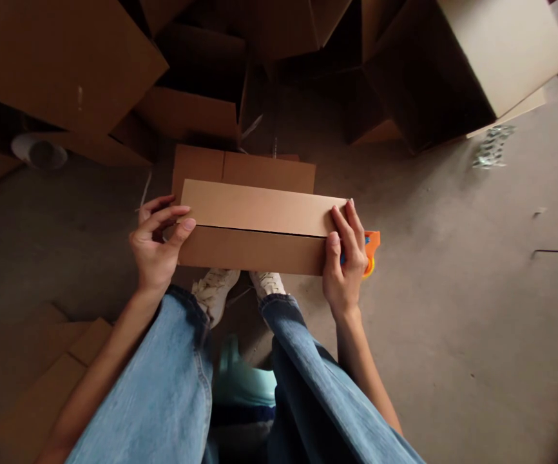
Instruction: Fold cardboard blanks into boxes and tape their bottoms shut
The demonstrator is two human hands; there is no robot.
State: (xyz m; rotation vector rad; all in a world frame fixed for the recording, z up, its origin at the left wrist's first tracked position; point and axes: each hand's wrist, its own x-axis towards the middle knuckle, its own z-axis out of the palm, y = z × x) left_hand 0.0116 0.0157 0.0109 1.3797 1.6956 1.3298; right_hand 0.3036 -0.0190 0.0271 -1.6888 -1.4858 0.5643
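A cardboard box (254, 248) is between my two hands, above my shoes. Two of its long top flaps lie nearly edge to edge, with a thin dark gap between them; another flap panel stands out at the far side. My left hand (160, 241) grips the left end, thumb on the near flap and fingers by the far one. At the right end, my right hand (346, 261) presses its thumb and fingers on the flaps. An orange tape dispenser (372, 245) with blue and yellow parts shows behind the right hand; whether that hand holds it, I cannot tell.
Large open cartons (192, 113) crowd the far side, one pale-topped carton (506, 51) at the right. A white tape roll (42, 153) lies far left. Flattened cardboard (61, 367) is at lower left, a teal stool (245, 383) beneath me. Crumpled wrap (494, 147) sits on the concrete floor (457, 309).
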